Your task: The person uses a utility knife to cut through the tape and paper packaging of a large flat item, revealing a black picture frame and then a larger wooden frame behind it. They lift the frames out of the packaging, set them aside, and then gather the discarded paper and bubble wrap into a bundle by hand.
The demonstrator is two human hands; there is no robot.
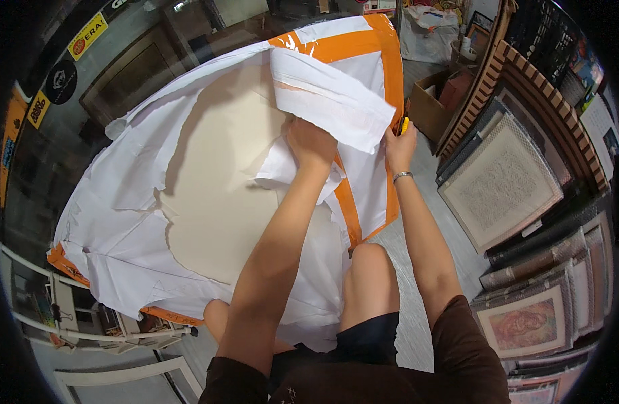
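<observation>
A large, flat package wrapped in white paper (124, 168) leans across in front of me, its edges bound with orange tape (392, 74). The paper is torn open in the middle, baring a smooth cream board (218, 148). My left hand (312, 143) is closed on the torn white paper near the centre. A lifted paper flap (329, 97) covers part of its fingers. At the package's right edge, my right hand (401, 146) grips a yellow-handled cutter (405, 125) beside the orange tape. The cutter's blade cannot be made out.
Framed pictures in clear wrap (501, 182) lean along the right side, near a large striped frame (451, 124). A cardboard box (430, 108) stands beyond my right hand. At lower left are a white rack (107, 334) and a white frame (127, 374).
</observation>
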